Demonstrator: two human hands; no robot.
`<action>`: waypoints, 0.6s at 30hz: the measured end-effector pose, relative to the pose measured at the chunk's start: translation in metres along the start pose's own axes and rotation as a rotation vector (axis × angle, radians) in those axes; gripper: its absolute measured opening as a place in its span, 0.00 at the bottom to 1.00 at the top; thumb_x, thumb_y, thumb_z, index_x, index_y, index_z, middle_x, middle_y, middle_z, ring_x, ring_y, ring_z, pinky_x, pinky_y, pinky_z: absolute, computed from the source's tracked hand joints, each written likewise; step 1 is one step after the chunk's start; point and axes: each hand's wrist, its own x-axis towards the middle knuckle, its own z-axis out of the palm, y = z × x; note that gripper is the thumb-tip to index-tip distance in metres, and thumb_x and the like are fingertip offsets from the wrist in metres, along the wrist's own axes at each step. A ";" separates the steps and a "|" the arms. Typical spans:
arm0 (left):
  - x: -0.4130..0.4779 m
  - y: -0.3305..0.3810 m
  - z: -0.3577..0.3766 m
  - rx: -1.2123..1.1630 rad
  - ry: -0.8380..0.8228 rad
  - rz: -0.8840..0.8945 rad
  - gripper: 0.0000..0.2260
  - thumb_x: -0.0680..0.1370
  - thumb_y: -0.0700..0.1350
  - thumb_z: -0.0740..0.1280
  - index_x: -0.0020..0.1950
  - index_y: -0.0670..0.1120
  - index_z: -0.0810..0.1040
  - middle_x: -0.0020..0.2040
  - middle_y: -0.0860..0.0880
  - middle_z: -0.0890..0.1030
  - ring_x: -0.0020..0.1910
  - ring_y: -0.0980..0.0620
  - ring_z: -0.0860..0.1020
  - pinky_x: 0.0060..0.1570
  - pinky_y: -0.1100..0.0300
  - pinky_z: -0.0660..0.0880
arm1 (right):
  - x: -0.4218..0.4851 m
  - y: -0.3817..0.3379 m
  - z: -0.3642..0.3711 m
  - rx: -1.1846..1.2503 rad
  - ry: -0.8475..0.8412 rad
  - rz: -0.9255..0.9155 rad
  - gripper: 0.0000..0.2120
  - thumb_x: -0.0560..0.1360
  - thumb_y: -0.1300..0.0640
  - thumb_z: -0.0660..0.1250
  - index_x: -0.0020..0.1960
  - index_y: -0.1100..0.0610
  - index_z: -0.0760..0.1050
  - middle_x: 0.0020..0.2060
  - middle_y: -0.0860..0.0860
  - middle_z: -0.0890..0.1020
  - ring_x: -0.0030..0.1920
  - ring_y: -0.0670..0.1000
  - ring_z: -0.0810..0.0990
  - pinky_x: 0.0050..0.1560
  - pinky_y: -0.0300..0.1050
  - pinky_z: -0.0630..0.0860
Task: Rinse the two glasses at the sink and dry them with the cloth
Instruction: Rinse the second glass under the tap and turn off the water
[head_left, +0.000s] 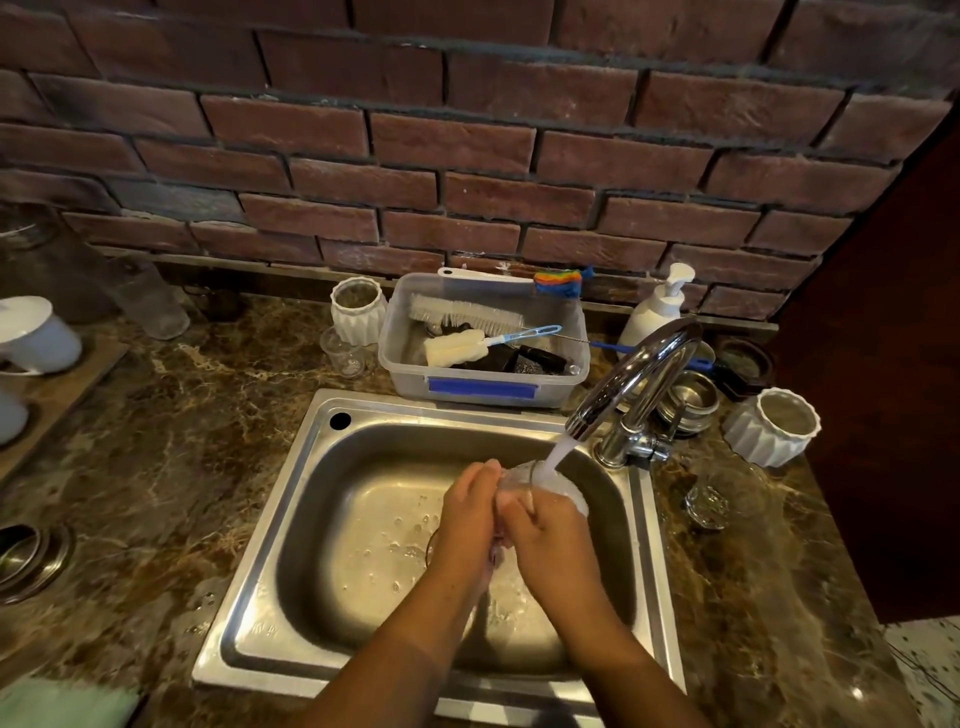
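Note:
Over the steel sink (311, 499) both hands hold a clear glass (524, 475) under the water running from the chrome tap (623, 384). My left hand (467, 514) grips the glass from the left. My right hand (550, 540) wraps round it from the right and below, and water foams over the glass there. A second clear glass (724, 496) lies on its side on the counter right of the sink. A pale green cloth (62, 701) shows at the bottom left corner.
A plastic tub of brushes (483, 389) stands behind the sink, with a white ribbed cup (358, 312) and a small glass (345, 353) to its left. A soap pump (654, 312), metal bowls (688, 402) and another white ribbed cup (774, 428) crowd the right.

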 end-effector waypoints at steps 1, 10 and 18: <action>0.000 -0.003 -0.001 0.062 0.002 0.071 0.10 0.84 0.52 0.61 0.56 0.52 0.81 0.53 0.44 0.84 0.52 0.47 0.84 0.52 0.51 0.81 | 0.001 -0.004 0.003 0.120 0.041 0.090 0.17 0.81 0.56 0.61 0.36 0.51 0.80 0.34 0.52 0.85 0.38 0.48 0.84 0.44 0.49 0.81; 0.006 0.023 -0.015 -0.008 -0.194 -0.392 0.19 0.80 0.58 0.65 0.63 0.46 0.80 0.55 0.44 0.84 0.49 0.47 0.81 0.42 0.55 0.77 | 0.013 0.019 -0.030 -0.238 -0.329 -0.353 0.11 0.80 0.50 0.61 0.52 0.49 0.83 0.46 0.45 0.87 0.47 0.44 0.83 0.50 0.48 0.79; -0.002 0.014 -0.002 -0.092 -0.093 -0.174 0.13 0.83 0.52 0.63 0.60 0.46 0.80 0.48 0.43 0.85 0.43 0.48 0.84 0.36 0.57 0.80 | 0.005 0.013 -0.010 -0.153 -0.079 -0.193 0.14 0.79 0.45 0.61 0.48 0.49 0.83 0.39 0.46 0.86 0.42 0.42 0.84 0.46 0.41 0.81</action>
